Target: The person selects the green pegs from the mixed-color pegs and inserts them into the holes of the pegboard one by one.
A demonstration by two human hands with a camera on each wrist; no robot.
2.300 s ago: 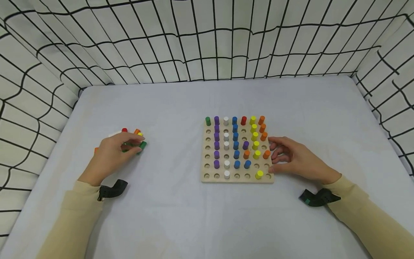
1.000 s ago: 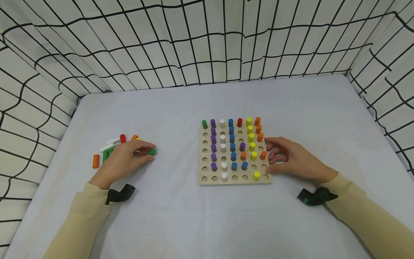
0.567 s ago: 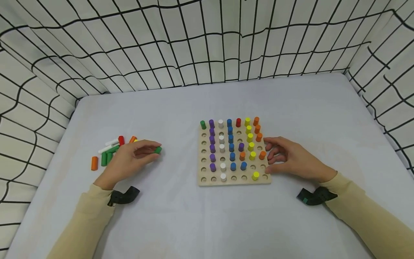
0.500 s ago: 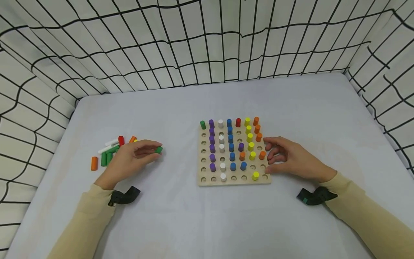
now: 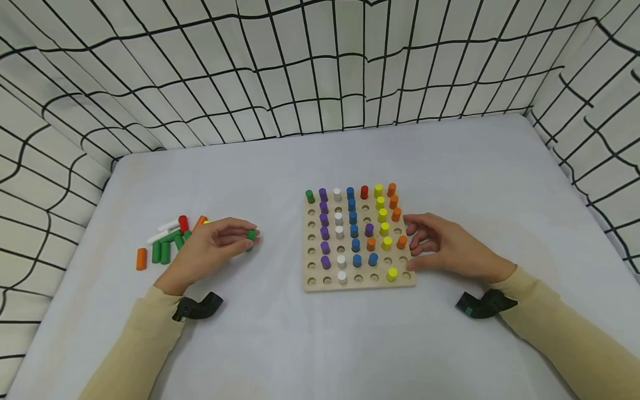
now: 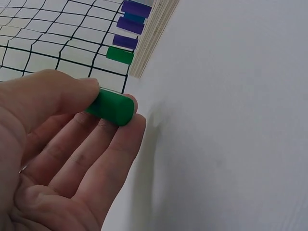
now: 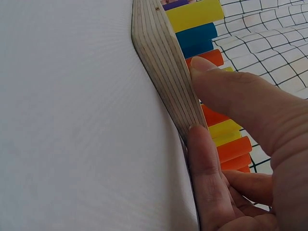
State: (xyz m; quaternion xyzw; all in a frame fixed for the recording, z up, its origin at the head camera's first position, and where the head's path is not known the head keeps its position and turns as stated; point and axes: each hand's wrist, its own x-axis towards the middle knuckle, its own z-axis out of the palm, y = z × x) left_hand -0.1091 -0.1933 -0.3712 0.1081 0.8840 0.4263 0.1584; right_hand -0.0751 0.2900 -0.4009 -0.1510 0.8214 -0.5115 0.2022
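Observation:
My left hand (image 5: 210, 250) pinches a green peg (image 5: 251, 236) between thumb and fingertips, left of the pegboard and over the white table. In the left wrist view the green peg (image 6: 113, 107) points its flat end outward, tilted across the fingers. The square wooden pegboard (image 5: 334, 272) bears upright purple, white, blue, yellow and orange pegs in columns, plus one green peg (image 5: 310, 196) at its far left corner. Several holes show bare. My right hand (image 5: 452, 244) grips the board's right edge, thumb on top and a finger against the layered side (image 7: 166, 72).
Loose pegs lie left of my left hand: several green pegs (image 5: 161, 253), white pegs (image 5: 159, 236), a red peg (image 5: 183, 223) and an orange peg (image 5: 142, 259). My hand partly covers them. A black wire grid (image 5: 320, 100) borders the table's far and side edges.
My left hand has moved right from the loose pegs, carrying the green peg, which has turned more upright in the fingers. The right hand stays at the board; the head view has shifted slightly.

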